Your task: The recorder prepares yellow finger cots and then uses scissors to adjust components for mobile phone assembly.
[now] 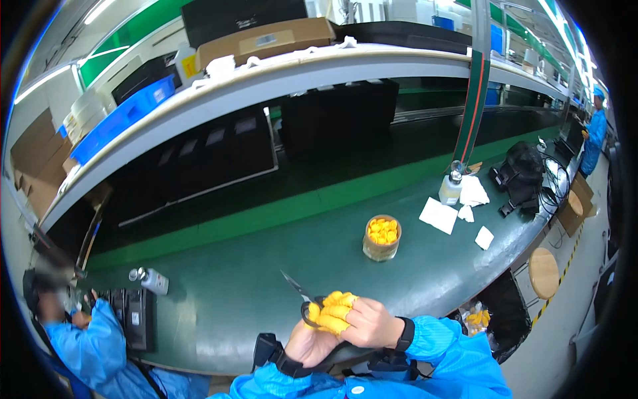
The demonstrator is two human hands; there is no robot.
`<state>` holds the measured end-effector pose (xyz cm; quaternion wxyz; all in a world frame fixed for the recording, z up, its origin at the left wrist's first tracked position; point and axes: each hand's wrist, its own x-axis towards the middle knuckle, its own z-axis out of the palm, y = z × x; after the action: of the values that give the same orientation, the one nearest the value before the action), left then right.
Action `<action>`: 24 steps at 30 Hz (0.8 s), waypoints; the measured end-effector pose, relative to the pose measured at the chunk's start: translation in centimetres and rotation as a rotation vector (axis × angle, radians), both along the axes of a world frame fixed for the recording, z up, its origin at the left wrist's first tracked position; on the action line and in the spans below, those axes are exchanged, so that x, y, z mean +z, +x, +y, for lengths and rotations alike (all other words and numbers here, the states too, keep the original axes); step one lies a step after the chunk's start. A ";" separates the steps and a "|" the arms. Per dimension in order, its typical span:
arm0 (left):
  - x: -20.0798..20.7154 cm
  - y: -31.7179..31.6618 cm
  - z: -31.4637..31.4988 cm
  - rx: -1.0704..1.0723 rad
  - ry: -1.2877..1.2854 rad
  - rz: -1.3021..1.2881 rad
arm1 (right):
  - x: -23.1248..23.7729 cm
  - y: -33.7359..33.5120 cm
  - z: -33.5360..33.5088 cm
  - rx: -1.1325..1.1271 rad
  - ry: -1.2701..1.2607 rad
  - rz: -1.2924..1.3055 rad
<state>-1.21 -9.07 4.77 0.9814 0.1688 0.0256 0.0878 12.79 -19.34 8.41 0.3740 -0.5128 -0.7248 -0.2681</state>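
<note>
Dark-bladed scissors (pixel 297 286) point up and left above the green bench, their handles amid my two hands. My right hand (pixel 375 324) comes in from the right, its fingers closed toward the handles. Yellow finger cots (pixel 335 314) cover several fingers here; overlap keeps me from telling whether all belong to the right hand. My left hand (pixel 310 344) lies just below and left of the handles, touching or nearly touching the right. Its fingers are mostly hidden behind the yellow cots. Beyond the hands stands a round tub (pixel 381 247) filled with yellow finger cots.
White papers (pixel 438 215) and a clear bottle (pixel 451 188) sit farther right, near a black bag (pixel 520 174). Another bottle (pixel 154 281) stands at left beside black cases (pixel 138 320) and a seated co-worker (pixel 86 339). A black-lined bin (pixel 498 312) is by the bench's right edge.
</note>
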 end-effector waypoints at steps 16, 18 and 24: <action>6.2 -0.6 10.7 0.120 0.029 -0.093 | 17.3 16.3 -3.2 -0.521 -0.151 0.552; 8.3 -1.5 12.1 0.228 0.058 -0.075 | 20.1 20.1 -7.1 -0.635 -0.033 0.812; 12.0 -1.4 14.2 0.509 0.054 0.106 | 28.3 36.2 -21.0 -0.655 0.739 0.874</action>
<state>-2.66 5.09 16.79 0.9201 0.1876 0.1162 0.3237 48.96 -40.30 36.71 0.6844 -0.6061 -0.1731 -0.3664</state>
